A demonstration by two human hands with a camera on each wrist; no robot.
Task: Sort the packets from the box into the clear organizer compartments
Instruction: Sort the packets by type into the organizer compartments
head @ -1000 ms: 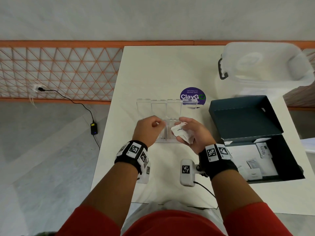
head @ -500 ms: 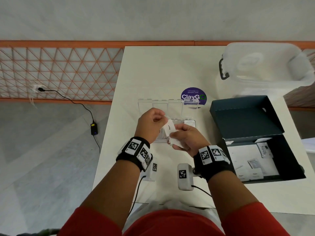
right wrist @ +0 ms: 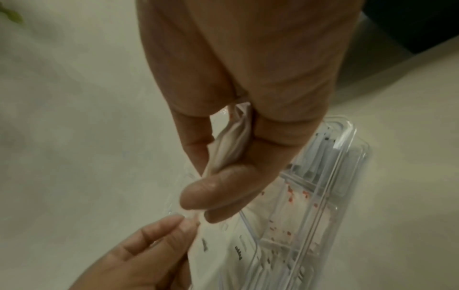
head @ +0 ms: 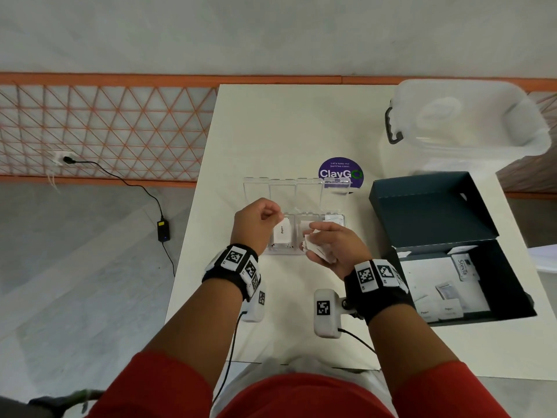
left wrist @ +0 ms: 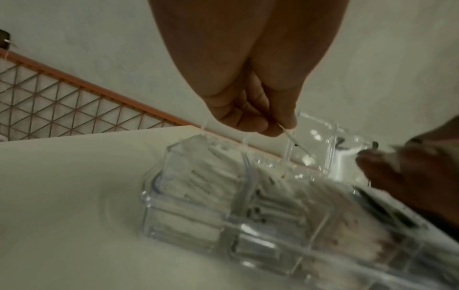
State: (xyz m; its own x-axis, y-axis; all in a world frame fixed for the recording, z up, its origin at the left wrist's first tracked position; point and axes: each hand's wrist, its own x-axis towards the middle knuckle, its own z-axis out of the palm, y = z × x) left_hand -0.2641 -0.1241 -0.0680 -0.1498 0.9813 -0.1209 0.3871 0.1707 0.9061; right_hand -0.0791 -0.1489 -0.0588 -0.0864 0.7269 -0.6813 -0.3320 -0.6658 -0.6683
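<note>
A clear organizer (head: 297,191) lies mid-table with its lids flipped open; white packets fill its compartments (left wrist: 198,180). My left hand (head: 272,217) pinches the top edge of one white Pepper packet (head: 282,233) over a left-hand compartment; the left wrist view shows that packet edge-on (left wrist: 295,141) below the fingertips (left wrist: 273,129). My right hand (head: 325,239) sits just right of it and grips a small bundle of white packets (head: 316,251), seen squeezed between thumb and fingers (right wrist: 231,141). The dark box (head: 509,285) at the right stands open with several packets (head: 446,291) inside.
A large clear lidded bin (head: 467,122) stands at the back right, behind the dark box's raised lid (head: 428,212). A purple ClayGo sticker (head: 340,173) lies behind the organizer. The table's left edge (head: 193,224) drops to the floor, where a cable and adapter (head: 163,233) lie.
My left hand took one Pepper packet from the bundle in my right hand and carried it left and down over the organizer. My right hand drew back slightly with the remaining packets.
</note>
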